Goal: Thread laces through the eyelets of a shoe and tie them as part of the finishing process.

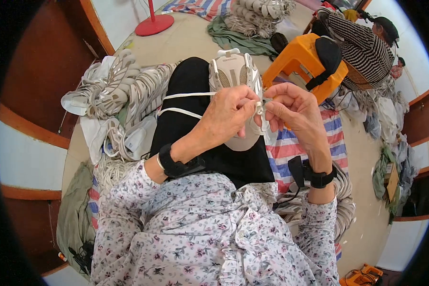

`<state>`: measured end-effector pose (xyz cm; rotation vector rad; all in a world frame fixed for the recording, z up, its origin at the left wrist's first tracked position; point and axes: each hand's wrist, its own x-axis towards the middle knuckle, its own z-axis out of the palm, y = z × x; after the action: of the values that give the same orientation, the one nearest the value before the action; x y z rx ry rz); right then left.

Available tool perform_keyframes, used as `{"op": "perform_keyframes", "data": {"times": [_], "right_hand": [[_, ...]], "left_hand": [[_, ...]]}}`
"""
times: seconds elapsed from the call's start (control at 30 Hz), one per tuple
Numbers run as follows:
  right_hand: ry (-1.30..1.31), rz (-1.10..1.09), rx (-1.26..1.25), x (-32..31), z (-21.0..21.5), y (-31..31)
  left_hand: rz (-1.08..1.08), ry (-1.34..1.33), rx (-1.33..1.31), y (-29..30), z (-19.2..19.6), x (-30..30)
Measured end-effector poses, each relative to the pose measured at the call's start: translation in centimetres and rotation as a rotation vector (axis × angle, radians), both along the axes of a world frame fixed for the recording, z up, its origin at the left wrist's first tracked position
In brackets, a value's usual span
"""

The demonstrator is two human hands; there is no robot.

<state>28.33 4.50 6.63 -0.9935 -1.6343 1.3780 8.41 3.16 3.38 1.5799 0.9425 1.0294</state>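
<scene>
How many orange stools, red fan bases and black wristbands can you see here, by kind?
Orange stools: 1
Red fan bases: 1
Black wristbands: 2, one on the left wrist, one on the right wrist
Total: 4

Pale floor (190,35) fills the upper centre. White wall with brown wood trim (31,131) curves along the left edge. Red fan base (154,24) at top; orange plastic stool (302,59) upper right.
</scene>
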Motion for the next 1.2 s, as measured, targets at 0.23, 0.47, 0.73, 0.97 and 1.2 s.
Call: {"op": "perform_keyframes", "data": {"times": [0.23, 0.47, 0.73, 0.97, 1.2], "right_hand": [[0.031, -0.031, -0.033, 0.1, -0.5, 0.3], [0.061, -0.083, 0.058, 1.0, -1.5, 1.1], [0.011, -0.267, 0.184, 4.4, 0.0, 4.1], [0.079, -0.140, 0.402, 4.7, 4.2, 6.1], [0.129, -0.126, 0.270, 5.5, 1.6, 6.9]], "left_hand": [[-0.042, -0.023, -0.062, 0.0, 0.2, 0.3], [-0.114, -0.098, -0.161, -0.4, -1.0, -1.3], [-0.198, 0.156, -0.188, -1.8, -1.4, -4.7], [-0.022, 0.221, 0.198, 1.2, 10.2, -11.5], [0.656, 0.250, 0.784, 2.9, 22.9, -27.7]]}}
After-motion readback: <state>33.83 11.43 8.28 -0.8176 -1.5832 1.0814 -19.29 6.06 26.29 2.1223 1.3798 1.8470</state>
